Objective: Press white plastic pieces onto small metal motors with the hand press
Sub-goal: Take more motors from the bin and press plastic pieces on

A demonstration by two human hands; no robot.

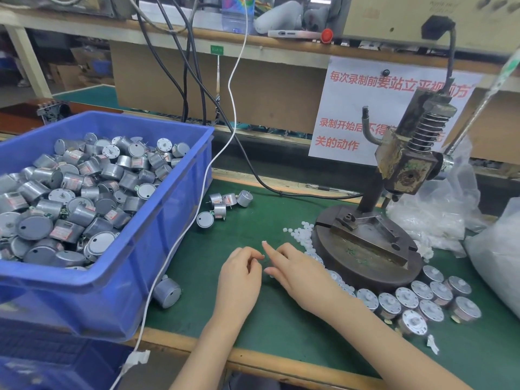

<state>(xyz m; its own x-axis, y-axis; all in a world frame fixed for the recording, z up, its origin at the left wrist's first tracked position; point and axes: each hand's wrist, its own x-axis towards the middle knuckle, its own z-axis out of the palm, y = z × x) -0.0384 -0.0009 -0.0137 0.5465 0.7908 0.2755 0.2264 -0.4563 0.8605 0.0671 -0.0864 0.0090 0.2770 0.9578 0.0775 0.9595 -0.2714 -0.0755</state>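
Note:
My left hand (241, 273) and my right hand (295, 266) rest side by side on the green mat in front of me, fingertips almost touching. Both have the fingers loosely curled; I cannot see any piece held in either. Small white plastic pieces (302, 230) lie scattered just beyond my right hand, against the round base of the hand press (365, 249). The press head (405, 167) stands raised, with nothing on its fixture. A blue bin (180, 192) at the left is full of small metal motors (76, 192). Several motors (430, 299) sit face up at the right of the press base.
A few loose motors (222, 204) lie beside the bin, one more (166, 292) at its front corner. A white cable (208, 170) and black cables (253, 170) cross the mat. Clear plastic bags (441, 209) fill the right side. A paper sign (365, 108) hangs behind the press.

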